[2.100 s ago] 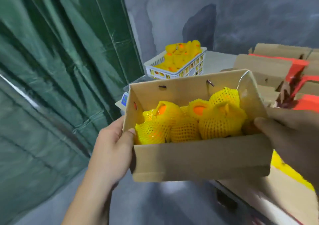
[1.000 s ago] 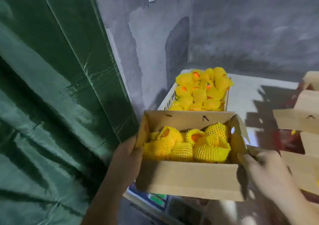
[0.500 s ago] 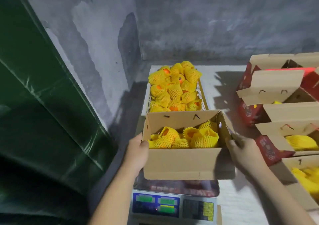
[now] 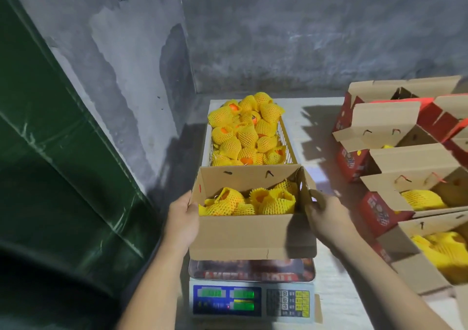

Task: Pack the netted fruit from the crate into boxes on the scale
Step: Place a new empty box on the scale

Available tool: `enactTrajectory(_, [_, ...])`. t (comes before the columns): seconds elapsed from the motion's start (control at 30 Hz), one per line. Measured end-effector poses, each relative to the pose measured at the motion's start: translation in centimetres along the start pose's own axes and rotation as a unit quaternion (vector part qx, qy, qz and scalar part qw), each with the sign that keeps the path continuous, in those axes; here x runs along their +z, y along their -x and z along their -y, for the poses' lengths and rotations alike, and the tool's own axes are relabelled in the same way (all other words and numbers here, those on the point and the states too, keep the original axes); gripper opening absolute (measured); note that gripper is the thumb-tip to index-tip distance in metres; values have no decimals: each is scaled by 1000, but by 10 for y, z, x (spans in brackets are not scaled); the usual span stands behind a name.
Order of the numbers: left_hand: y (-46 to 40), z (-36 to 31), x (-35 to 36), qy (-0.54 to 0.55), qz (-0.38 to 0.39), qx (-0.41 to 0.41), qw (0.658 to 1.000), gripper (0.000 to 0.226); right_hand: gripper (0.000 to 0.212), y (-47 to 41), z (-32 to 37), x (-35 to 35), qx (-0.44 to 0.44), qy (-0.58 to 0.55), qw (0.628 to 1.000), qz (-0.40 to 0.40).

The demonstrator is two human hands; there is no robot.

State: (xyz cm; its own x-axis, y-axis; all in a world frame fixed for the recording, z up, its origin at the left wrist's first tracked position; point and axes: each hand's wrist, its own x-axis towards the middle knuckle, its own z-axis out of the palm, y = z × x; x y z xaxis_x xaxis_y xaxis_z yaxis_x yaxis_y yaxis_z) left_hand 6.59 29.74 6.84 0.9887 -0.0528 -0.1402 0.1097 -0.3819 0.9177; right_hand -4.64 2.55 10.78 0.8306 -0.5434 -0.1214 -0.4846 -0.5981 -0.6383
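Observation:
An open cardboard box (image 4: 253, 236) holds several fruits in yellow foam nets (image 4: 249, 203). It sits over the steel pan of the scale (image 4: 252, 289), whose green displays are lit. My left hand (image 4: 181, 224) grips the box's left end, thumb over the rim. My right hand (image 4: 326, 218) holds its right end by the side flap. Behind the box stands a white plastic crate (image 4: 286, 142) heaped with netted fruit (image 4: 247, 132).
Several open red-and-brown boxes (image 4: 405, 152), some with netted fruit inside, crowd the white table (image 4: 316, 116) on the right. A grey concrete wall runs behind and a green tarpaulin (image 4: 50, 152) hangs on the left.
Both hands have swung the filled box from the left, in front of the tarpaulin, over to the scale and lowered it onto the pan. The view has turned towards the table.

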Motion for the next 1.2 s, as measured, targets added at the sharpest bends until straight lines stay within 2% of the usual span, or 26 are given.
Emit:
enactTrajectory(0.13, [-1, -4, -3, -16, 16, 23, 999, 42, 35, -2, 4, -5, 1, 30, 999, 21])
enactTrajectory(0.2, [2, -5, -6, -57, 34, 28, 997, 31, 31, 0, 4, -11, -3, 54, 998, 25])
enactTrajectory(0.27, [6, -7, -12, -128, 53, 25, 990, 25, 19, 6, 5, -15, -1, 88, 996, 23])
enactTrajectory(0.33, [10, -13, -20, -238, 47, 26, 970, 31, 23, 13, 13, -18, 4, 154, 988, 0])
enactTrajectory(0.4, [16, -23, -25, -311, 0, 42, 949, 41, 28, 18, 26, -21, -6, 189, 982, -20])
enactTrajectory(0.47, [19, -37, -25, -286, -40, 96, 953, 39, 33, 18, 41, -22, -33, 183, 983, -15])
enactTrajectory(0.53, [18, -51, -18, -222, -42, 170, 959, 31, 39, 12, 55, -19, -71, 168, 983, -11])
enactTrajectory(0.6, [11, -67, -8, -165, -16, 215, 962, 24, 44, 1, 69, -15, -107, 144, 984, -7])
enactTrajectory(0.7, [-14, -94, 10, -147, 28, 250, 957, 19, 48, -23, 88, -12, -157, 126, 980, 5])
enactTrajectory(0.9, [-79, -123, 51, -133, 113, 207, 963, 19, 51, -78, 114, -11, -196, 106, 975, -7])
enactTrajectory(1.2, [-183, -134, 120, -197, 116, 118, 966, 25, 62, -209, 126, 14, -159, 138, 973, 97])
